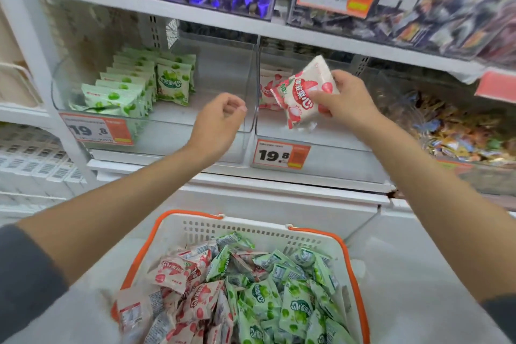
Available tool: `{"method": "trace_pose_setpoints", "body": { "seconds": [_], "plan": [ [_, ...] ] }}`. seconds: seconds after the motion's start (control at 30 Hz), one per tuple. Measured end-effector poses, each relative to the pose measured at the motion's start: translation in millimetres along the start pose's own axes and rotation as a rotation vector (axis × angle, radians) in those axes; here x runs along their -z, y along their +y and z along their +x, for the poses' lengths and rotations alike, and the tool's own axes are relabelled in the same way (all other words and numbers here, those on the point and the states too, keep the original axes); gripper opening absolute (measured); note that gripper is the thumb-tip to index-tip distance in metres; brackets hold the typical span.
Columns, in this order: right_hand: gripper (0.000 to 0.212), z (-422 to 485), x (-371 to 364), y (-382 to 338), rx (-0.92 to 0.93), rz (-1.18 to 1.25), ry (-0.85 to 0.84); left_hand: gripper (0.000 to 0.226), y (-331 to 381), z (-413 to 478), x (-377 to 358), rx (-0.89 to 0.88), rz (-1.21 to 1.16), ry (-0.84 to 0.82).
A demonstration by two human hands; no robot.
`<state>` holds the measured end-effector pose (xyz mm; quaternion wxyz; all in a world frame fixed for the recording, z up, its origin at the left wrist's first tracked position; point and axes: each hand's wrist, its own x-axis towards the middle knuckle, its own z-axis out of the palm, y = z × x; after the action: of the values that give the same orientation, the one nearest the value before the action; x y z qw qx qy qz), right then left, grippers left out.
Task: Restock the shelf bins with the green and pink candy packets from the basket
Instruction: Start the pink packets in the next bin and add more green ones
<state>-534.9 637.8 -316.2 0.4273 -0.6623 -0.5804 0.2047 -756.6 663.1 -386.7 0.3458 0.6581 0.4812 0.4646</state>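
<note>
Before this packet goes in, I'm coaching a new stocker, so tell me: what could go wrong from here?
1. The right hand pinches the pink packet by one side over the front wall of the right bin; it may slip and fall outside.
2. Dropped in, it could topple the few pink packets beside the clear divider.
3. The basket holds both colours mixed, so a wrong one may be grabbed.

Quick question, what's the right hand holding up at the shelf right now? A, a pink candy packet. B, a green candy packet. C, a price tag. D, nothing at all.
A: the right hand pinches a pink candy packet, white with red fruit print, at the mouth of the clear bin.
</note>
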Motion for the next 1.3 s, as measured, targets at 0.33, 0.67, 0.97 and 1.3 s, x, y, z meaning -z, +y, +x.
{"method": "trace_pose_setpoints", "body": {
  "seconds": [0.33, 0.67, 0.97, 1.3],
  "plan": [
    [0.055, 138.0, -75.5, 45.0, -0.116, -0.39, -0.179, 0.043, -33.9, 81.1, -8.9, 0.009, 0.491, -0.006],
    [0.094, 157.8, -121.7, 94.7, -0.369, -0.066, 0.079, 0.041, -46.3, 79.9, -11.9, -0.015, 0.456, -0.04],
    [0.1, 158.8, -132.3, 103.0, -0.328, -0.115, 0.059, 0.04, -43.0, 74.8, -12.0, -0.059, 0.472, -0.033],
    [0.089, 165.5, -148.5, 122.1, -0.247, -0.203, 0.034, 0.037, -41.2, 72.8, -13.8, -0.098, 0.491, -0.016]
  ]
}}
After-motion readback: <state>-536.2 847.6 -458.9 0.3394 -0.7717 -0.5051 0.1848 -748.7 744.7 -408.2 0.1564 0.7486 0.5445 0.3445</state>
